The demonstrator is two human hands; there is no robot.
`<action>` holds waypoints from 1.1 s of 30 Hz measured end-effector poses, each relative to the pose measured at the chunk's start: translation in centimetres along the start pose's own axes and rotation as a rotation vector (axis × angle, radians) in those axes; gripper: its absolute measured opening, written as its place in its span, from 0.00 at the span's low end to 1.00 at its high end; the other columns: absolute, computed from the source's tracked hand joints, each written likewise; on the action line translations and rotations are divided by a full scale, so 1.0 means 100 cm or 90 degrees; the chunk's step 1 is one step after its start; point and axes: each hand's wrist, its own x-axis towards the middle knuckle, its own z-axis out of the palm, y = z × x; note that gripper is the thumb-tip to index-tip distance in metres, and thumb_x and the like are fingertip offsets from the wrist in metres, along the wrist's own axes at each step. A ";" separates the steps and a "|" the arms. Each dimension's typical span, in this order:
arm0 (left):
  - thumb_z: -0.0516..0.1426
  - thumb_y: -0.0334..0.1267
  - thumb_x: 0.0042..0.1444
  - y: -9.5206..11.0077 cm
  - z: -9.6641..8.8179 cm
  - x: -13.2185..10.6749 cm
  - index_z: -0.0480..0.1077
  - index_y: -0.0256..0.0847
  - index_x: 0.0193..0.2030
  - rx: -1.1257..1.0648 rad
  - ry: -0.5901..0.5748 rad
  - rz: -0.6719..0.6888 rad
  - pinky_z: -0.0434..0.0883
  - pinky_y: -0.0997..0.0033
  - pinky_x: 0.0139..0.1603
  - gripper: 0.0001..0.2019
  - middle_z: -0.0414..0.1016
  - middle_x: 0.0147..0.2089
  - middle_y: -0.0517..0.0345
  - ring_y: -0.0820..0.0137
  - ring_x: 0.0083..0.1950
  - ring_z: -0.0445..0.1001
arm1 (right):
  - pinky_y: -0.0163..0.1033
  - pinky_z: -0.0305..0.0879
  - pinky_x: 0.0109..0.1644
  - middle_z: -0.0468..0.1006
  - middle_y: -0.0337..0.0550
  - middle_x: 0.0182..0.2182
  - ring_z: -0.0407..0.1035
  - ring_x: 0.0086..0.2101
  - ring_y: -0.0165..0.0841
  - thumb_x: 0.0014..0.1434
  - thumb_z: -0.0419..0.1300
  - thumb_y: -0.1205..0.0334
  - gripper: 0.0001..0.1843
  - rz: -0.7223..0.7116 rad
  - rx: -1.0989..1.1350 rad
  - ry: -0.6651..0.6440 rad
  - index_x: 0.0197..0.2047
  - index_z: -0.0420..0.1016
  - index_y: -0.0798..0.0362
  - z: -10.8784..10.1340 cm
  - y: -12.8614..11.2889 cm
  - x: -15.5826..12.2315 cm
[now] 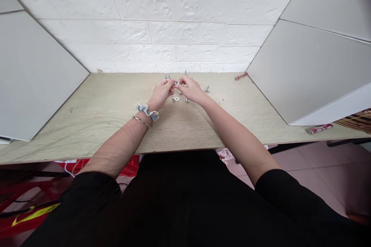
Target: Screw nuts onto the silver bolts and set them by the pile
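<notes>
Close to the wall, my left hand [164, 91] and my right hand [189, 86] meet with fingertips pinched around a small silver bolt [176, 83]. Fingers cover most of it, so I cannot tell whether a nut or washer is on it. Just below the hands lies a flat washer [176, 99] with a small metal part touching its left side. Another small bolt [187, 100] rests under my right palm. To the right, a bolt [207, 89] stands upright on its wide head. More bolts [167, 77] stand behind my left hand, and one bolt [186, 72] shows behind my right.
The pale wooden tabletop [116, 123] ends at a white brick-pattern wall [162, 30]. Grey-white panels [37, 77] flank it on both sides. A red marker-like tube [241, 76] lies at the back right, another red tube [319, 128] nearer the front, beside a wicker basket [356, 121].
</notes>
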 end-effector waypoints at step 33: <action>0.54 0.26 0.53 -0.012 -0.008 0.007 0.75 0.41 0.33 0.513 -0.078 0.324 0.64 0.72 0.45 0.10 0.75 0.34 0.58 0.68 0.38 0.70 | 0.54 0.54 0.57 0.76 0.41 0.30 0.68 0.37 0.39 0.53 0.54 0.58 0.09 0.017 -0.126 0.005 0.25 0.68 0.51 0.005 0.008 0.001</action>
